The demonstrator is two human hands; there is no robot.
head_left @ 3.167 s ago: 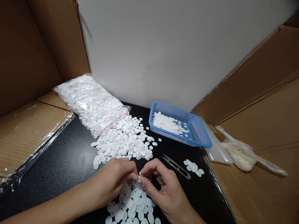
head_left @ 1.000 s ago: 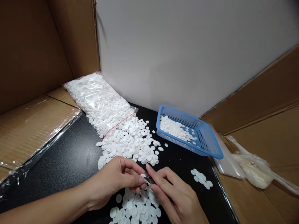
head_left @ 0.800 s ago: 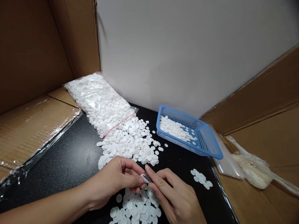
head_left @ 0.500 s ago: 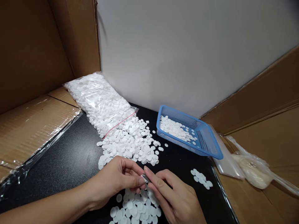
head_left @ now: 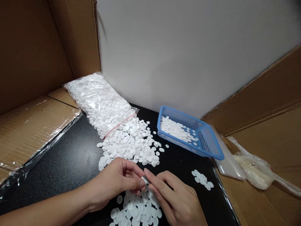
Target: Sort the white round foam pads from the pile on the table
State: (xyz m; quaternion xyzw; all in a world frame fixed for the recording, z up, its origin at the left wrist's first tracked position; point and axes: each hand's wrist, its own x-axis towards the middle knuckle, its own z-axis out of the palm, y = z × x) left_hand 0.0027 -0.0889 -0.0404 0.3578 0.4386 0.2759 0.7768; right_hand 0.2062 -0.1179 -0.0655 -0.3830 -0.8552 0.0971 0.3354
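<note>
My left hand pinches a small white disc between thumb and fingers, low in the middle of the view. My right hand meets it fingertip to fingertip, closed on a small flat grey piece whose kind I cannot make out; it lies against the disc. Beneath the hands spreads a pile of flat white discs. Just beyond them, a larger heap of white discs spills from the mouth of a clear zip bag full of the same discs.
A blue perforated basket with white discs inside stands back right. A few discs lie to the right on the black tabletop. Further right are clear plastic sleeves and a tied plastic bag. Cardboard walls in the sides.
Both hands stay nearly in place, fingertips still together at the disc. The grey piece and disc have shifted very slightly between the fingers.
</note>
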